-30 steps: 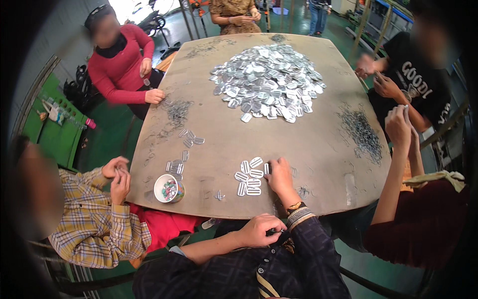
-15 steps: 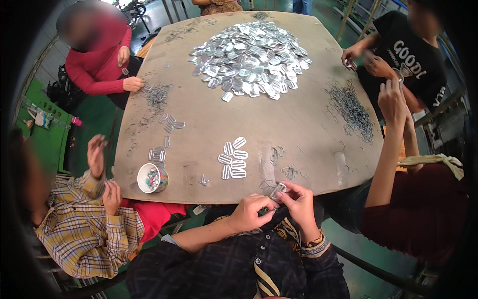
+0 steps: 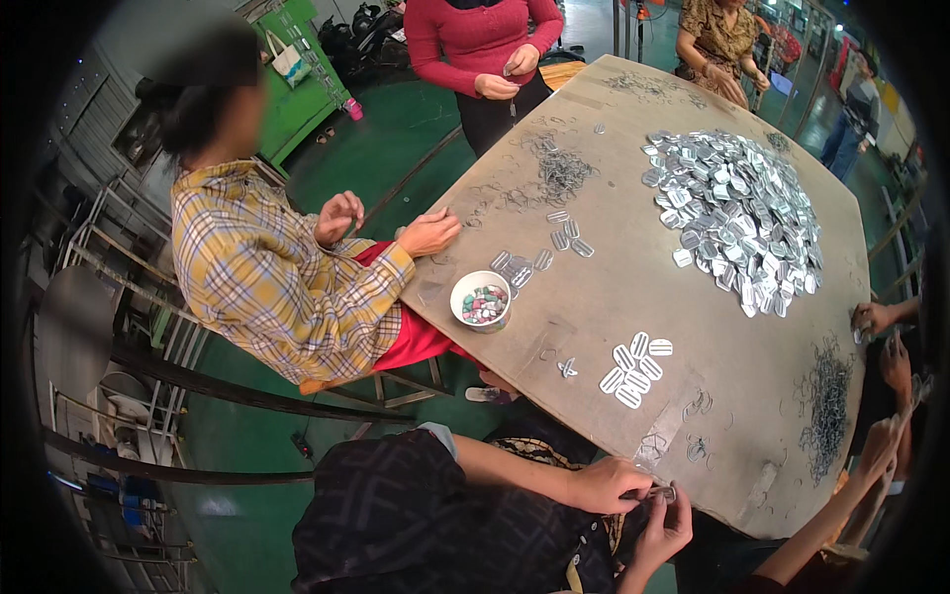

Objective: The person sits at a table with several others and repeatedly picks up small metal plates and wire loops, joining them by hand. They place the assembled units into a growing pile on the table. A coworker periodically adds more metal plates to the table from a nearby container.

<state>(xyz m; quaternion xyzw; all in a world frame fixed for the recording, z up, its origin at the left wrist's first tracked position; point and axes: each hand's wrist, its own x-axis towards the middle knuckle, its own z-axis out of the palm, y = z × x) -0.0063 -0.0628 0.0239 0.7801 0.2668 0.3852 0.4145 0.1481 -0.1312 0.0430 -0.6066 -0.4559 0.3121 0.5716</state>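
At the near edge of the table my two hands meet, closed. My right hand (image 3: 665,535) pinches a small silver slotted buckle (image 3: 667,493) between thumb and fingertips. My left hand (image 3: 612,485) is closed just left of it, its fingertips at the buckle's side; what they pinch is too small to make out. Beyond my hands several flat silver buckles (image 3: 639,367) lie in a loose group. Right of that group are small clusters of thin wire loops (image 3: 698,447). Strips of clear tape (image 3: 657,436) stick to the tabletop near my left hand.
A large heap of buckles (image 3: 742,213) covers the table's far right. Wire loops are piled at the right edge (image 3: 826,406) and far left (image 3: 564,168). A paper cup (image 3: 482,300) of small coloured pieces stands at the left edge. Co-workers sit or stand around the table (image 3: 584,317).
My view has swung left, so the table appears shifted right and tilted. My hands stay together at the edge with the buckle. The plaid-sleeved person's hand now rests at the table edge.
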